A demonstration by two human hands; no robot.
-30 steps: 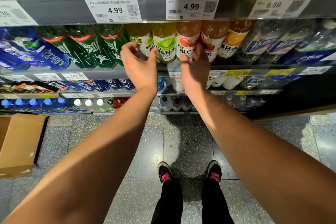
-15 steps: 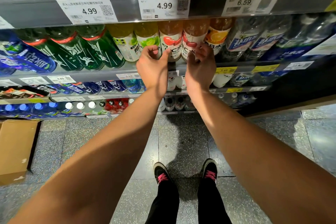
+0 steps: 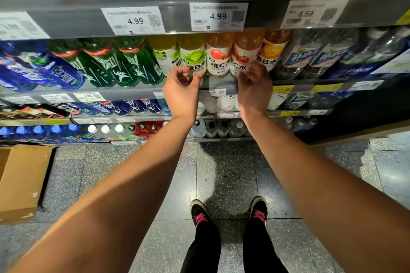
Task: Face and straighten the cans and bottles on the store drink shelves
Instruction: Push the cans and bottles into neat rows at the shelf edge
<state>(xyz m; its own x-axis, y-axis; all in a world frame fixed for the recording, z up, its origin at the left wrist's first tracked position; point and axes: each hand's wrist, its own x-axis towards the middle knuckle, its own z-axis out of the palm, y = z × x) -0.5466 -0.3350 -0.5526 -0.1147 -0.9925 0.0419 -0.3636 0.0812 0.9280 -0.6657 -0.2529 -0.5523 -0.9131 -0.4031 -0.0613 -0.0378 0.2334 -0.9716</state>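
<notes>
A row of vitamin-water bottles stands on the shelf at chest height. My left hand (image 3: 182,90) curls its fingers and thumb round the base of the lime-label bottle (image 3: 192,56). My right hand (image 3: 255,88) holds the base of the cherry-label bottle (image 3: 240,55), with its fingers over the bottle's lower right edge. Between them the apple-label bottle (image 3: 219,55) stands untouched with its label to the front. An orange-label bottle (image 3: 271,51) is just right of my right hand.
Green bottles (image 3: 119,64) and blue bottles (image 3: 51,71) fill the shelf to the left, clear blue-label bottles (image 3: 310,57) the right. Price tags (image 3: 218,16) line the shelf edge above. Lower shelves hold more drinks. A cardboard box (image 3: 22,179) sits on the floor at left.
Both hands have dropped from the labels to the bottle bases. The left hand moved off the apple-label bottle to the lime-label one.
</notes>
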